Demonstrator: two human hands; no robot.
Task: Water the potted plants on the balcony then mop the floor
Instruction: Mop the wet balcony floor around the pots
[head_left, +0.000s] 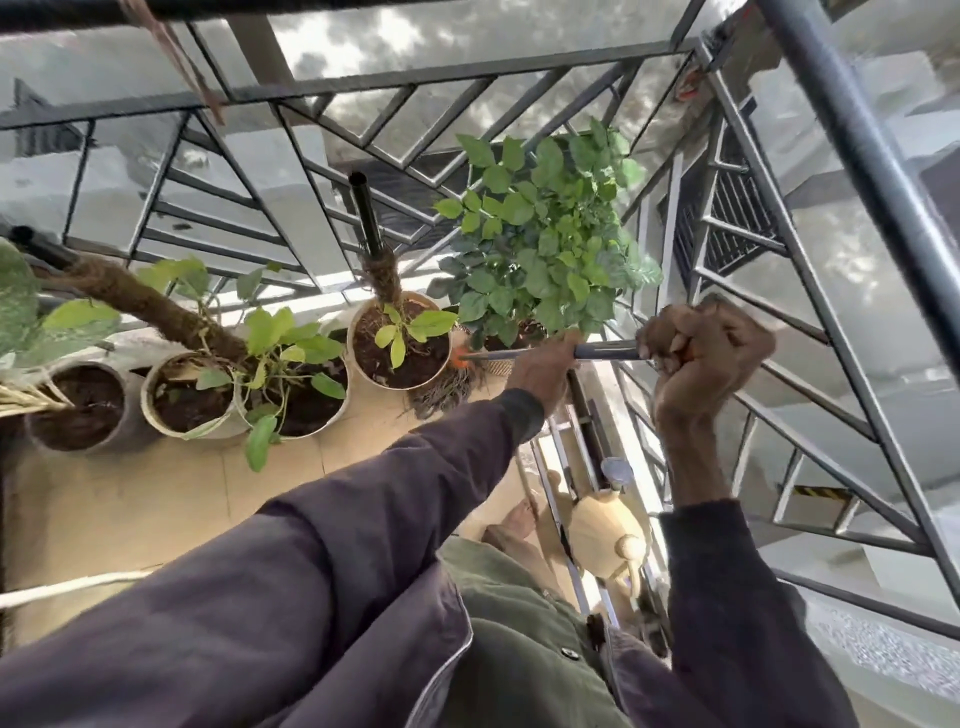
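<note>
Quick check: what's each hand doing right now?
Left hand: closed around the mop handle, lower down the shaft.
Right hand: closed in a fist on the same handle, at its upper end.

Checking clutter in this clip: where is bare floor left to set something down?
Free: the beige tiled floor in front of the row of soil-filled pots, left of the dark-sleeved left hand. Crowded: the pot row along the grey metal railing, and the mop head beside the bushy plant.

Five potted plants (399, 343) stand in a row along the railing edge of the balcony floor (156, 499). Two of them carry coir-wrapped climbing poles (382, 260). One mop (519, 355) is out, with two hands (701, 353) on its handle. One pale watering can (602, 530) sits by the railing.
</note>
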